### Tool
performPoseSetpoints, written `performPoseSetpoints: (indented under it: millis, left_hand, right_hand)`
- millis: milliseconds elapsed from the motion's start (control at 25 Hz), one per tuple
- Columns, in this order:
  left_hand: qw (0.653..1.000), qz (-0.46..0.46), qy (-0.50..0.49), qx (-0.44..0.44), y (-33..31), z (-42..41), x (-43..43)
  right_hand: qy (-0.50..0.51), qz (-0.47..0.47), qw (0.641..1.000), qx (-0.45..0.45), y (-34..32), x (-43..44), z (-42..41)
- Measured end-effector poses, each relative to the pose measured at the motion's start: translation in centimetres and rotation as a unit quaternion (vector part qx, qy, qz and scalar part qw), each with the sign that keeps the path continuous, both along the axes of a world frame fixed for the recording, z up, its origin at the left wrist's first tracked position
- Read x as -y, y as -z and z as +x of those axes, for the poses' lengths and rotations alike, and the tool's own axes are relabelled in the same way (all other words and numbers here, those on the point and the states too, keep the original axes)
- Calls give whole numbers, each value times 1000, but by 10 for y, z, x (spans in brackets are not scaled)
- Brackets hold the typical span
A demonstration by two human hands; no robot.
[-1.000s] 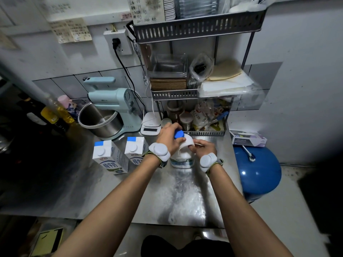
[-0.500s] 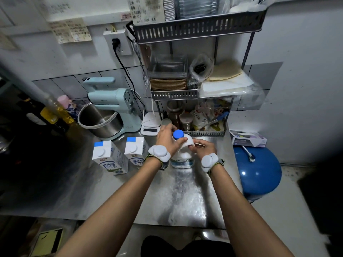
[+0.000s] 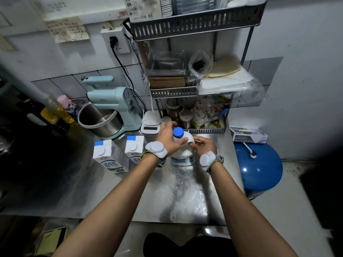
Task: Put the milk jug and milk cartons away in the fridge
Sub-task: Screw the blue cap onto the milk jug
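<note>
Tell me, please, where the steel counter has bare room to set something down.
The counter is bare along its near edge, in front of the milk jug and two cartons. The back is crowded: stand mixer, scale and wire rack.

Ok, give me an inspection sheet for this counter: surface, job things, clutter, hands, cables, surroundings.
Surface: steel counter, shiny, bare in front.
Job's things: milk jug upright, blue cap on; two milk cartons upright left of it.
Clutter: stand mixer, scale, wire rack full of packets.
Hands: left hand at jug's neck; right hand on its handle side.
Cables: black cord from wall socket down behind mixer.
Surroundings: blue tank right of counter; no fridge in view.
</note>
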State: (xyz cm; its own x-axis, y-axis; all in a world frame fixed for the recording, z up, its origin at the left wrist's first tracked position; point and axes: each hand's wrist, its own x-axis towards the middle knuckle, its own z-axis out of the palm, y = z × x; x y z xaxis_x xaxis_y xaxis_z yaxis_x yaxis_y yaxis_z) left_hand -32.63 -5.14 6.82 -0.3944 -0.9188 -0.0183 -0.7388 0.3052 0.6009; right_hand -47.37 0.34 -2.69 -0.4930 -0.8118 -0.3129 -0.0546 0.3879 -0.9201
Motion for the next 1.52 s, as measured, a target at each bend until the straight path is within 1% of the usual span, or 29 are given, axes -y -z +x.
performPoseSetpoints:
  millis: [80, 120, 280, 400, 480, 520, 600, 680, 760, 1000, 1120, 1240, 1320, 1400, 1440, 1520]
  left_hand:
    - [999, -12, -47, 10, 2, -4, 0]
    - [998, -24, -47, 16, 4, -6, 0]
    - [998, -51, 33, 30, 3, -4, 2]
    - [990, -62, 113, 64, -3, 0, 9]
    - [988, -56, 133, 59, -6, 3, 10]
    - [990, -42, 125, 41, -5, 4, 11]
    - [997, -11, 75, 6, -3, 3, 9]
    - [1000, -13, 12, 14, -2, -3, 7]
    - [999, -36, -4, 32, -1, -8, 8]
    - [991, -65, 84, 83, 0, -8, 5]
    - [984, -62, 138, 90, -7, -7, 9]
    - [980, -44, 180, 77, -13, 0, 16]
    - [986, -4, 164, 42, -12, 2, 15]
    - [995, 28, 100, 0, -6, -3, 8]
    - [998, 26, 54, -10, -2, -5, 4]
    - [1000, -13, -24, -15, 6, -9, -1]
  right_hand:
    - [2, 0, 1000, 0, 0, -1, -1]
    - [6, -1, 1000, 1, 0, -2, -2]
    - [12, -16, 1000, 10, 1, -1, -1]
    - [10, -16, 1000, 13, -2, 1, -1]
    - [2, -17, 1000, 11, -2, 1, -1]
    - [-2, -14, 1000, 5, -2, 1, 0]
    - [-7, -9, 1000, -7, -3, 1, -1]
    - [-8, -6, 1000, -14, -2, 1, -2]
    - [-3, -4, 1000, -14, -2, 1, -1]
    - [-2, -10, 1000, -7, 0, -1, -2]
    - [-4, -16, 1000, -8, 0, 1, -3]
    - [-4, -16, 1000, -4, -2, 4, -4]
    - [-5, -13, 1000, 4, -3, 6, -5]
    - [-5, -3, 1000, 5, -3, 5, -5]
    - [-5, 0, 1000, 4, -2, 4, -5]
    - [-7, 1, 1000, 4, -3, 2, -5]
